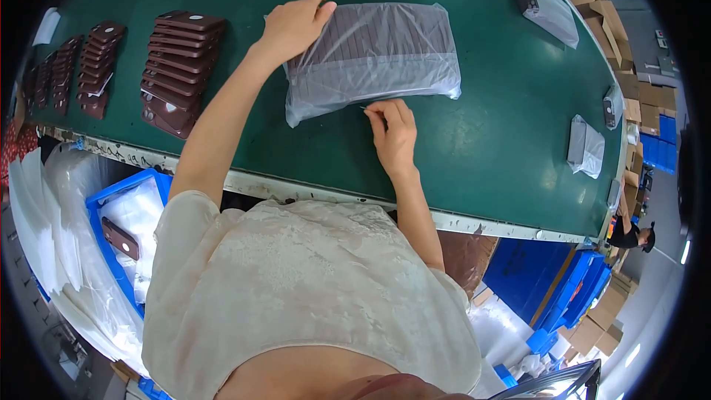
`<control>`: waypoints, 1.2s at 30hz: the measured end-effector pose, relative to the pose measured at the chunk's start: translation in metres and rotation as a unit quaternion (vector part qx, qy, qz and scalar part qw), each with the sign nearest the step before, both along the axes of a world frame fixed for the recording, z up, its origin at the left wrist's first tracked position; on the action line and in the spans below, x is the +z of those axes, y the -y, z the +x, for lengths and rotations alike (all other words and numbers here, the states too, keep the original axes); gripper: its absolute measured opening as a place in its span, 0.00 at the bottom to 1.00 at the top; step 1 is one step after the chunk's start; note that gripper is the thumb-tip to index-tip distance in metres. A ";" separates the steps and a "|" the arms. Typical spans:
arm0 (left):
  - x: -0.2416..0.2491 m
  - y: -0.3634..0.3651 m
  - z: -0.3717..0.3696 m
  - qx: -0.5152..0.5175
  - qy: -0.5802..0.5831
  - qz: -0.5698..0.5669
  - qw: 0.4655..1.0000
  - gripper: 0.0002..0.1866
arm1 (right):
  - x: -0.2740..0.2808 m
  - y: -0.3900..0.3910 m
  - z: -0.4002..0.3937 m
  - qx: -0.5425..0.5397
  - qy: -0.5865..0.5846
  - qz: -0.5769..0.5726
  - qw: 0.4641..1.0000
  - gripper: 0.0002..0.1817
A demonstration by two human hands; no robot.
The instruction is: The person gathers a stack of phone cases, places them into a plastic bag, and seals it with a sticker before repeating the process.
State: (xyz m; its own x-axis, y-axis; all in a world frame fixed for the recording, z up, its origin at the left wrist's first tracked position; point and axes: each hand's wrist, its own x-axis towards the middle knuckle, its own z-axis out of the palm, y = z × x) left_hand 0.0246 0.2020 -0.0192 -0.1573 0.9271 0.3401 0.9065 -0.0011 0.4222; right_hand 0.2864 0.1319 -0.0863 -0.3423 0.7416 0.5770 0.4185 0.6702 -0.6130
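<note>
Lying at the centre of the green table [503, 141], a clear plastic bag [374, 59] holds a flat block of brown ribbed pieces; a blue bin [111, 200] at eight o'clock holds plastic sheets and one brown piece. The left hand [295, 26] rests flat, fingers spread, on the bag's eleven-o'clock corner; the right hand [392, 133] pinches the crinkled film at its six-o'clock edge; stacked brown pieces [178, 70] sit at nine o'clock.

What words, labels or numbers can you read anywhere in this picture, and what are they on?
No text can be read anywhere.
The clear plastic bag of brown pieces under the left hand: no print shows.
Stacked brown pieces on the green table: bare, only pale round spots.
Cardboard boxes at the far edge: any marks are too small and blurred.
</note>
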 end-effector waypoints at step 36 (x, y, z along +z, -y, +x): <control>-0.020 0.124 -0.007 0.018 0.116 0.242 0.963 0.12 | 0.071 -0.046 -0.004 -0.045 -0.030 0.051 0.997 0.19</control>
